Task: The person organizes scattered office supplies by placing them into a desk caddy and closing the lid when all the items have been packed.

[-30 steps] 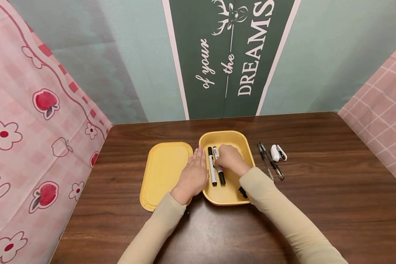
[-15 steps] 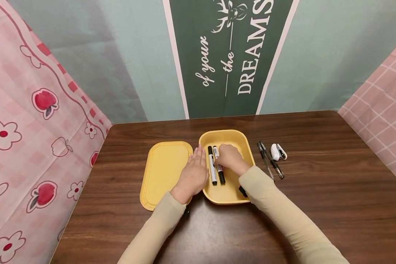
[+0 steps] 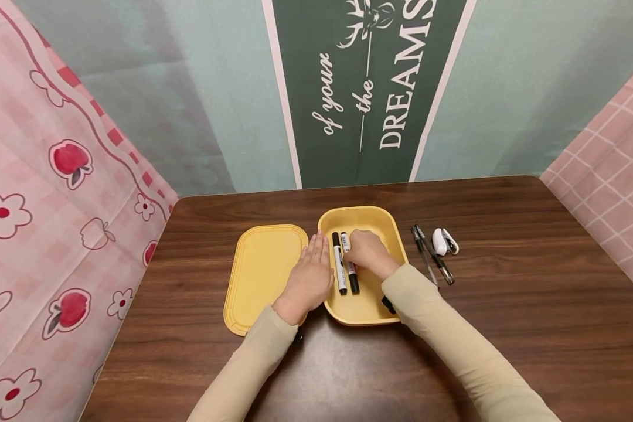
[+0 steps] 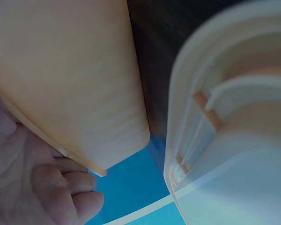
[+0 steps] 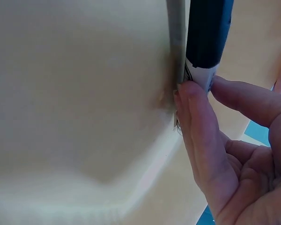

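My right hand (image 3: 370, 252) reaches into the yellow box (image 3: 366, 316) and pinches a white marker with a black cap (image 3: 354, 285) between thumb and fingers. In the right wrist view the marker (image 5: 209, 35) stands between thumb and fingertips, close to the box floor. A second white marker (image 3: 340, 264) lies parallel, to the left of the first. Straight fingers of my left hand (image 3: 311, 278) rest along the box's left rim; in the left wrist view the hand (image 4: 47, 183) touches the box wall (image 4: 93, 93). Part of a black item (image 3: 388, 305) shows near my right sleeve, mostly hidden.
A yellow lid (image 3: 264, 275) lies left of the box, partly under my left arm. To the right, two pens (image 3: 434, 256) lie side by side, with a small white object with a dark part (image 3: 445, 242) beyond them. Everything stands on a brown wooden table (image 3: 527, 293).
The head view has tilted very slightly. Both hands, the markers and the box keep the same places relative to each other.
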`<action>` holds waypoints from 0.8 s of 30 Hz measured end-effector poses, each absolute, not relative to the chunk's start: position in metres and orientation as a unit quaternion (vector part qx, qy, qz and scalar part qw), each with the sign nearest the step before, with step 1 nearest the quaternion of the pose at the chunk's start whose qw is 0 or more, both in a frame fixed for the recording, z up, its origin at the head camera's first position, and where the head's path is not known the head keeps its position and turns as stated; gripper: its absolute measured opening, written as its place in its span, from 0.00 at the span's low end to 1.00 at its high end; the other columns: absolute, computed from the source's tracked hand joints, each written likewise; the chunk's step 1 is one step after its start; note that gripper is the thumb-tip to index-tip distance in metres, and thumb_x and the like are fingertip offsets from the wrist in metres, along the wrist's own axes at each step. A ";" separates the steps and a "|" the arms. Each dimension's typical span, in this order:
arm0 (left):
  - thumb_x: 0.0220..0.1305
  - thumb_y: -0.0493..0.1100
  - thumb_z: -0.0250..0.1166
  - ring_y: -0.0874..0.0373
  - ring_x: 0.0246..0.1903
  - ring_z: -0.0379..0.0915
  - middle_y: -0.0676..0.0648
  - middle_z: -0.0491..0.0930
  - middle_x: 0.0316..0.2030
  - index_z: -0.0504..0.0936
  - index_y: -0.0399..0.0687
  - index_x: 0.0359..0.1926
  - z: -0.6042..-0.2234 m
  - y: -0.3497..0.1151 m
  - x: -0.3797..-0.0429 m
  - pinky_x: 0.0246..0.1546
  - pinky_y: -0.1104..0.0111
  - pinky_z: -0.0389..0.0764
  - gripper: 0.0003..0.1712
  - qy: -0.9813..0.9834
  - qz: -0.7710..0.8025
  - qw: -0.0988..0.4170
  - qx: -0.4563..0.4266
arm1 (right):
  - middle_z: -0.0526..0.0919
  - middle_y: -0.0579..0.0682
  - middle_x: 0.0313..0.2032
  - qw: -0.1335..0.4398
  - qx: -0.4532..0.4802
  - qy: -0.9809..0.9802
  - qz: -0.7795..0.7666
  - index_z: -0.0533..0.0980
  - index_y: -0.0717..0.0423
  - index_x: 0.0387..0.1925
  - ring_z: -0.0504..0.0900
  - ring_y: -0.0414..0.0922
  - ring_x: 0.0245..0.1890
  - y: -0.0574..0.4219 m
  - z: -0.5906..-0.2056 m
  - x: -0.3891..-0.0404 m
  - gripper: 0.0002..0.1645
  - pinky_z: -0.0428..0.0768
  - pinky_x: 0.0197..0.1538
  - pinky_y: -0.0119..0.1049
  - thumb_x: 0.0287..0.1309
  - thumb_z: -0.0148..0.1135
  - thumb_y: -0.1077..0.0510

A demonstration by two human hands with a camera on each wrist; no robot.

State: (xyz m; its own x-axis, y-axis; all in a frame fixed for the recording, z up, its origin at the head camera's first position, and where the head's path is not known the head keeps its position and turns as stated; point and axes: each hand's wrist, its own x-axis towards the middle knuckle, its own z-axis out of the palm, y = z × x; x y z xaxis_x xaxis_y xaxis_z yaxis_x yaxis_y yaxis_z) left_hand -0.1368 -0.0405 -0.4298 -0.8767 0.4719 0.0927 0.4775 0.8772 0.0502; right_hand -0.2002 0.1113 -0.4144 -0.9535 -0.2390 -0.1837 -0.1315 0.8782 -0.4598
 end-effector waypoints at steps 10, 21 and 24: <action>0.71 0.44 0.47 0.41 0.69 0.43 0.29 0.43 0.70 0.51 0.24 0.68 -0.429 -0.040 -0.137 0.67 0.55 0.53 0.34 -0.969 -0.035 0.035 -0.244 | 0.77 0.49 0.11 0.124 -0.088 0.962 -0.227 0.75 0.60 0.20 0.73 0.39 0.09 0.110 -0.414 -0.201 0.07 0.69 0.14 0.27 0.46 0.65 0.63; 0.71 0.44 0.47 0.41 0.69 0.44 0.29 0.44 0.70 0.51 0.24 0.68 -0.430 -0.040 -0.137 0.67 0.55 0.54 0.34 -0.969 -0.034 0.036 -0.243 | 0.74 0.46 0.07 0.118 -0.092 0.964 -0.217 0.75 0.58 0.14 0.71 0.39 0.08 0.110 -0.414 -0.201 0.12 0.67 0.14 0.27 0.46 0.66 0.63; 0.71 0.44 0.47 0.41 0.69 0.44 0.29 0.44 0.70 0.52 0.24 0.68 -0.430 -0.041 -0.136 0.67 0.55 0.54 0.33 -0.968 -0.034 0.038 -0.244 | 0.73 0.46 0.07 0.120 -0.089 0.965 -0.216 0.74 0.58 0.13 0.70 0.39 0.08 0.110 -0.413 -0.201 0.12 0.66 0.14 0.28 0.46 0.66 0.62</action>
State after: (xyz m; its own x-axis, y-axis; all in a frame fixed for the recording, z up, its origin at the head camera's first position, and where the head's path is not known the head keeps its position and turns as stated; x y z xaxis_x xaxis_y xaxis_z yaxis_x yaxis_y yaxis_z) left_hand -0.1364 -0.0405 -0.4297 -0.8778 0.4707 0.0893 0.4757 0.8784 0.0466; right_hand -0.2006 0.1101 -0.4129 -0.9555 -0.2239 -0.1920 -0.1205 0.8905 -0.4387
